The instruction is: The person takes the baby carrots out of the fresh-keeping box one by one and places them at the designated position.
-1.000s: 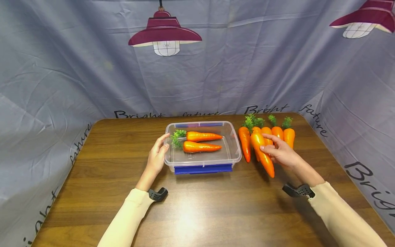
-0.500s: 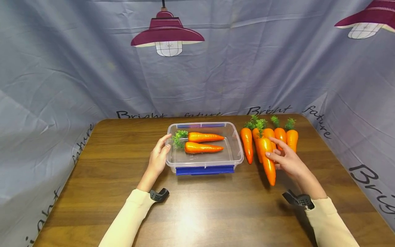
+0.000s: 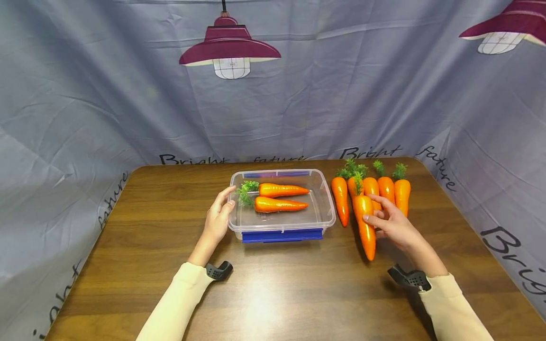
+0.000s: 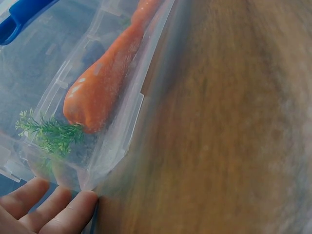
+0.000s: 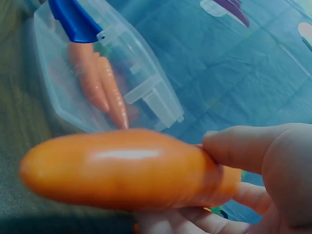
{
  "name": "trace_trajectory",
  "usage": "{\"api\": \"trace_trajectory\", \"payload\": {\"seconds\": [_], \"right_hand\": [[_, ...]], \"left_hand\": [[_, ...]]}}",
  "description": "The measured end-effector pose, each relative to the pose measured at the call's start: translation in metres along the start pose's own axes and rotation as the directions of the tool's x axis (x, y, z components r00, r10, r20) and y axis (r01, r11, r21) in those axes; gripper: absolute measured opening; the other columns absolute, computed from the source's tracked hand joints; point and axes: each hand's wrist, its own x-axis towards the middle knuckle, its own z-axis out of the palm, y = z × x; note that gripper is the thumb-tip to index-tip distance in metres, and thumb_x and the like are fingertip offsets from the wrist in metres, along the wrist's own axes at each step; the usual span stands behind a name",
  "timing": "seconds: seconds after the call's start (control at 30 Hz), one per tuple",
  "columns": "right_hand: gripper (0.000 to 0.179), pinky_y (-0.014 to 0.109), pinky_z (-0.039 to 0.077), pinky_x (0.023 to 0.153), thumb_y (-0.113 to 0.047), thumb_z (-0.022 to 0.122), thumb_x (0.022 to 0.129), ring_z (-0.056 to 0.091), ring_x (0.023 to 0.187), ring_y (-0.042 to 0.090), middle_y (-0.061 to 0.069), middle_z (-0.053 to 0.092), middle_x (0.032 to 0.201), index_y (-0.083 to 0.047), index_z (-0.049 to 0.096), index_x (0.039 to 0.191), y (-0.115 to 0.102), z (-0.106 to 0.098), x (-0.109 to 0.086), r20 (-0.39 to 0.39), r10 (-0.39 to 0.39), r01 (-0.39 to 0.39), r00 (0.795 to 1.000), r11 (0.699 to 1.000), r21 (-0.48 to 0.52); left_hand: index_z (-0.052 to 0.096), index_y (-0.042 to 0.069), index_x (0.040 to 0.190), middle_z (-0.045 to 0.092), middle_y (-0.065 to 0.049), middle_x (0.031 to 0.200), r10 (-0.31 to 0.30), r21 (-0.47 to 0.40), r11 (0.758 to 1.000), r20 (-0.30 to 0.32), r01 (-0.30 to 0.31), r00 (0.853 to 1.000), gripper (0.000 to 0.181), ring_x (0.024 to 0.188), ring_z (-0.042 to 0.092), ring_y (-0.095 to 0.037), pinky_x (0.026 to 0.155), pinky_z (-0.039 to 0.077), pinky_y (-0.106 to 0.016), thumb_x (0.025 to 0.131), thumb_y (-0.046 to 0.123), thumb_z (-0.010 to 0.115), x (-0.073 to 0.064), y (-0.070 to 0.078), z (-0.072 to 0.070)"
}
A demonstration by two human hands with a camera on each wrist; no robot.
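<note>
A clear plastic food container [image 3: 281, 222] with blue clips stands mid-table, two orange carrots [image 3: 281, 204] with green tops lying side by side in it. My left hand [image 3: 218, 215] rests against the container's left side; in the left wrist view its fingertips [image 4: 80, 207] are at the outer wall. To the right, my right hand [image 3: 394, 225] pinches another carrot [image 3: 364, 222] between thumb and fingers, its tip pointing toward me. The right wrist view shows this carrot [image 5: 117, 168] large, with the thumb on its upper side and fingers underneath.
Several more carrots [image 3: 340, 201] lie in a row right of the container, leafy ends toward the back. The brown wooden table [image 3: 264, 293] meets a grey printed curtain [image 3: 298, 104] at its back edge. Black cameras [image 3: 219, 271] are strapped to both wrists.
My right hand has drawn the carrot toward me, away from the row, and turned it closer to straight, its green top now showing. The left hand stays at the container.
</note>
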Motion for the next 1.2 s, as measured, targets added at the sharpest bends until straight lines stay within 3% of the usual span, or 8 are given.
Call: {"api": "trace_trajectory", "payload": {"seconds": [0.17,0.33,0.63,0.97,1.2], "right_hand": [[0.069,0.035,0.06,0.06,-0.005,0.063,0.098,0.062,0.074,0.008,-0.004,0.059,0.086,-0.002,0.02,0.153,0.002,0.0027,0.0,0.021,-0.01,0.012,1.0,0.996,-0.085],[0.071,0.038,0.06,0.058,-0.006,0.065,0.096,0.064,0.074,0.01,0.005,0.061,0.093,0.001,0.021,0.151,0.0023,0.0047,0.0008,0.076,0.016,-0.004,0.997,0.987,-0.159],[0.075,0.042,0.062,0.059,-0.011,0.071,0.094,0.065,0.072,0.019,0.015,0.066,0.099,0.002,0.022,0.149,0.0039,0.0078,0.0004,0.102,0.121,-0.092,0.987,0.963,-0.255],[0.074,0.04,0.062,0.057,-0.016,0.071,0.095,0.065,0.071,0.016,0.011,0.062,0.095,0.0,0.023,0.15,0.0043,0.0086,0.0001,0.08,0.169,-0.141,0.982,0.951,-0.276],[0.068,0.039,0.061,0.055,-0.016,0.07,0.095,0.063,0.067,0.015,0.01,0.065,0.091,0.001,0.027,0.146,0.0053,0.007,-0.0013,0.079,0.164,-0.133,0.983,0.944,-0.301]], "left_hand": [[0.051,0.008,0.146,0.05,-0.016,0.155,-0.007,-0.008,1.0,0.004,0.007,1.0,0.043,0.14,0.048,-0.041,0.114,0.038,-0.055,0.104,0.011,0.046,0.0004,-0.001,0.0001],[0.052,0.007,0.146,0.051,-0.015,0.155,-0.003,-0.01,1.0,-0.012,0.003,1.0,0.042,0.138,0.05,-0.04,0.114,0.038,-0.056,0.104,0.009,0.046,-0.0006,-0.0007,-0.0005],[0.05,0.006,0.147,0.049,-0.017,0.155,0.004,0.011,1.0,-0.002,-0.004,1.0,0.043,0.135,0.051,-0.04,0.112,0.04,-0.054,0.104,0.009,0.045,-0.0007,0.0015,-0.0008],[0.049,0.004,0.147,0.048,-0.017,0.156,0.009,-0.019,1.0,0.007,-0.009,1.0,0.043,0.136,0.05,-0.041,0.113,0.039,-0.054,0.104,0.008,0.044,0.0009,0.0018,-0.0006],[0.049,0.004,0.147,0.048,-0.017,0.156,0.006,-0.02,1.0,0.007,-0.006,1.0,0.044,0.135,0.051,-0.042,0.112,0.039,-0.054,0.104,0.008,0.044,0.0005,0.0005,0.0003]]}}
